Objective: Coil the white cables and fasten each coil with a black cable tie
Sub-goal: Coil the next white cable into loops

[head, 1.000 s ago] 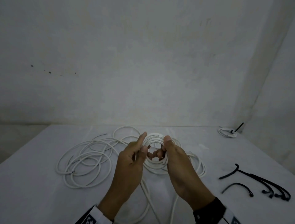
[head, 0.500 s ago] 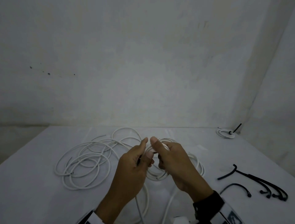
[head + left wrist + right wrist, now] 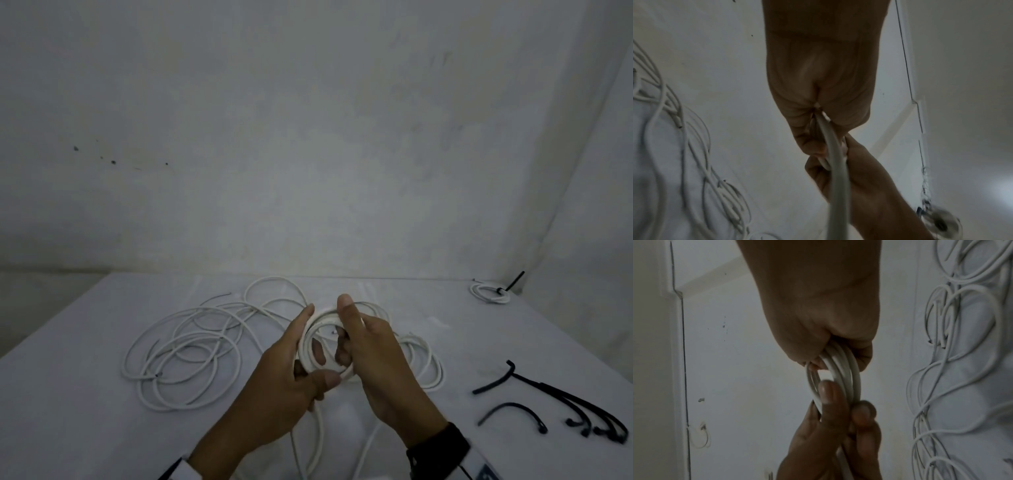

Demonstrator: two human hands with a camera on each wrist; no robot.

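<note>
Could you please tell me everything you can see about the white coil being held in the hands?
The white coil is a small ring of several turns of smooth, round, plastic-looking cable, held above the table with its opening toward the head camera. The left hand grips its left and lower side, thumb across the bottom; the right hand grips its right side. An uncoiled tail hangs toward the table. No tie is on it.

Loose cable loops [image 3: 185,349] crowd the left; bare table [image 3: 479,335] right looks passable.
</note>
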